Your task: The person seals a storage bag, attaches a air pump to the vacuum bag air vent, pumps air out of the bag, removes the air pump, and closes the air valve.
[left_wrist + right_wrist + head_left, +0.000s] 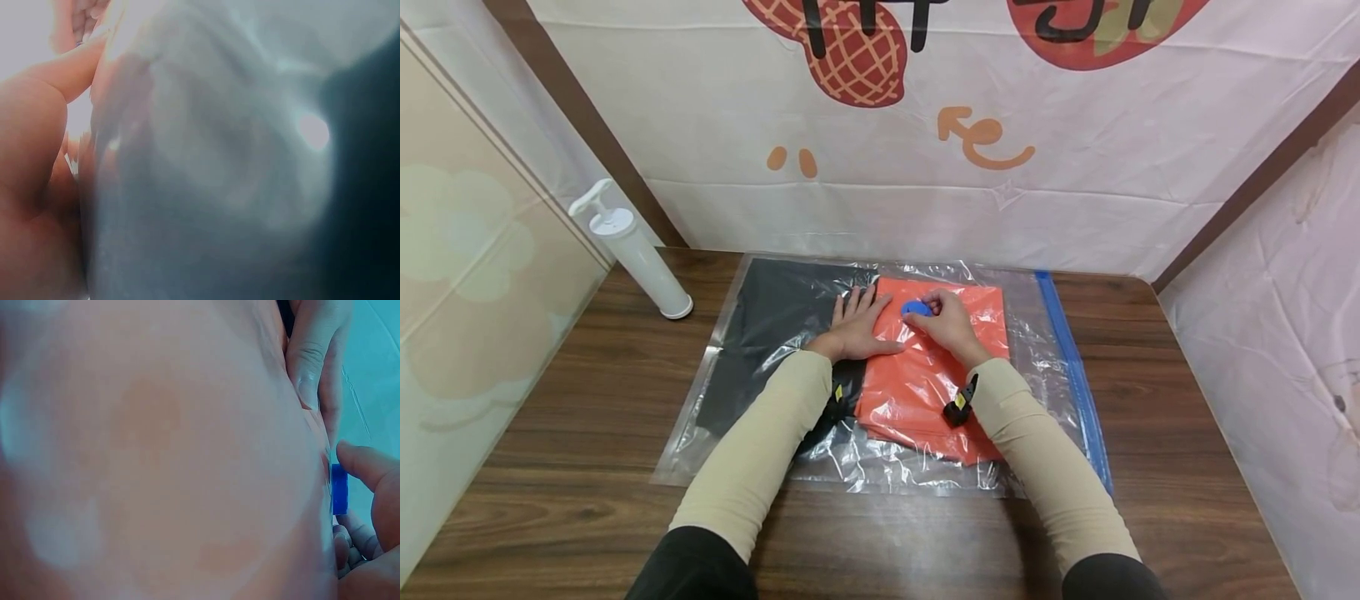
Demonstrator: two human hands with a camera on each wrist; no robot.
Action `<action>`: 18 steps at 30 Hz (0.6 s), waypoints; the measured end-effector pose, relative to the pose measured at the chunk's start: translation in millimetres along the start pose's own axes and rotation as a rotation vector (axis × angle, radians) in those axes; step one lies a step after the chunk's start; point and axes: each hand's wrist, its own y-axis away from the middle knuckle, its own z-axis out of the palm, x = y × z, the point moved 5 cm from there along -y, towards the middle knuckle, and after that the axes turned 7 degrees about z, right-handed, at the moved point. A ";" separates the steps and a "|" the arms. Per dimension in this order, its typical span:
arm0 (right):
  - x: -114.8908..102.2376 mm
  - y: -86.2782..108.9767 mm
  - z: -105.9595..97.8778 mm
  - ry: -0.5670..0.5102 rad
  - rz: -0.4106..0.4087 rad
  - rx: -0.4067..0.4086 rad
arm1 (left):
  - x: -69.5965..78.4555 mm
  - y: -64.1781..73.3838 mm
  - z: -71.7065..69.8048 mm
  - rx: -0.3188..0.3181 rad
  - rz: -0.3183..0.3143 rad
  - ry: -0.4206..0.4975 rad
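**While the left hand (853, 329) lies spread, the right hand (951, 325) pinches a round blue plastic cap (915, 309)**

As the head view shows, the cap sits on top of a large transparent plastic bag (1030, 308), over the upper left part of a glossy orange-red folded item (925, 392) beneath the film. The right thumb is against one edge of the cap and curled fingers meet the other. Just beside it, the left hand rests with its fingers wide apart across the border between the orange-red item and a flat black folded item (797, 292), its thumb over the red.

Along the bag's right side runs a bright blue strip (1071, 367); the bag lies on a dark brown wood-grain table (550, 467). Near its left edge, apart from it, stands a white cylindrical pump with a T-shaped handle (643, 262). Behind the table hangs a white cloth backdrop with printed motifs (880, 212).

Both forearms, in long beige sleeves (760, 450), cross the bag's near edge and hide parts of it. A small black wrist device (957, 410) covers a patch of red. In the right wrist view, blurred film fills most of the picture; the left wrist view is too hazy to add much.
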 end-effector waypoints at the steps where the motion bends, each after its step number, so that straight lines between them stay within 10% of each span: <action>1: -0.1 0.4 -0.1 0.005 0.002 0.002 | 0.2 0.4 -0.1 0.002 0.002 0.000; 18: -1.8 -2.2 1.1 0.048 -0.091 -0.002 | -2.2 -4.2 1.7 -0.008 -0.025 0.020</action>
